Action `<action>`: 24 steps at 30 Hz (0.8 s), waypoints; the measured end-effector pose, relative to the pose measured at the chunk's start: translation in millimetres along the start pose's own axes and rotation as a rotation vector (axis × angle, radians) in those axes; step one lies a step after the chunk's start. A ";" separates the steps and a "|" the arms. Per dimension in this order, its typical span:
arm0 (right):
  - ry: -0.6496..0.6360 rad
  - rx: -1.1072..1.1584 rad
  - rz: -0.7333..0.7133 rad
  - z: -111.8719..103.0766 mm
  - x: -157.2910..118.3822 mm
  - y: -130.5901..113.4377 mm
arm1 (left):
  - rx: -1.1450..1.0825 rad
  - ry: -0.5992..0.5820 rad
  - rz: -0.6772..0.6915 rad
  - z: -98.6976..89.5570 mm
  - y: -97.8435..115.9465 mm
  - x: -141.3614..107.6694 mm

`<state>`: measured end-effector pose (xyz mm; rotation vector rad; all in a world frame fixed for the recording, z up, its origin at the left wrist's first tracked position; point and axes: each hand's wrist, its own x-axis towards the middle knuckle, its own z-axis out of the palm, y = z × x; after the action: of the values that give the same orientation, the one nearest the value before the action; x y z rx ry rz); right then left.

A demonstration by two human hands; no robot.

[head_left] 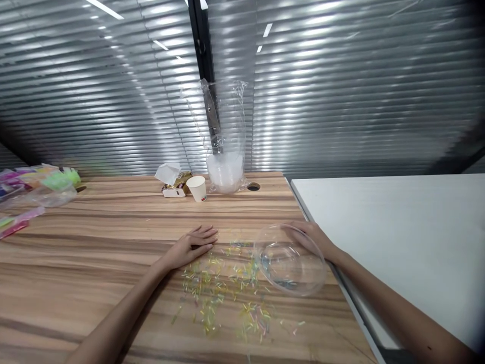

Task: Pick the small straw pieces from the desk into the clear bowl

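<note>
My right hand (311, 236) grips the far right rim of a clear plastic bowl (303, 270), its fingers partly seen through the wall. The bowl is tilted, its opening facing me, and some bluish bits show in or through it. Scattered over the wooden tabletop to its left lie many small thin tube-like pieces (206, 289), mostly yellow and green, with a few pink and blue. My left hand (192, 243) rests palm down at the upper left edge of these pieces, fingers stretched out, holding nothing.
Near the back edge stand a tissue pack (176, 188), a paper cup (197, 189) and a plastic-wrapped stack of clear bowls (226, 172), beside a cable hole (253, 187). Colourful plastic packets (49, 184) lie far left. A white table (397, 227) adjoins on the right.
</note>
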<state>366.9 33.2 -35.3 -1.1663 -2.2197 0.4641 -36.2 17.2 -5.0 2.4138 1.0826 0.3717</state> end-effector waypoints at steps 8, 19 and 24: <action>-0.002 0.006 0.012 -2.4 -0.7 -0.5 | 0.022 0.047 -0.001 8.8 3.3 8.6; 0.027 0.018 -0.035 -1.6 0.6 -4.6 | 0.049 -0.025 0.001 -4.7 6.4 -8.1; 0.070 0.100 -0.014 -2.2 -2.0 -9.0 | 0.040 -0.071 0.007 -5.9 8.9 -19.2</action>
<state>363.5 26.7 -29.3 -1.0973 -2.1188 0.5147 -45.6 -0.7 3.6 2.4473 1.0607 0.2668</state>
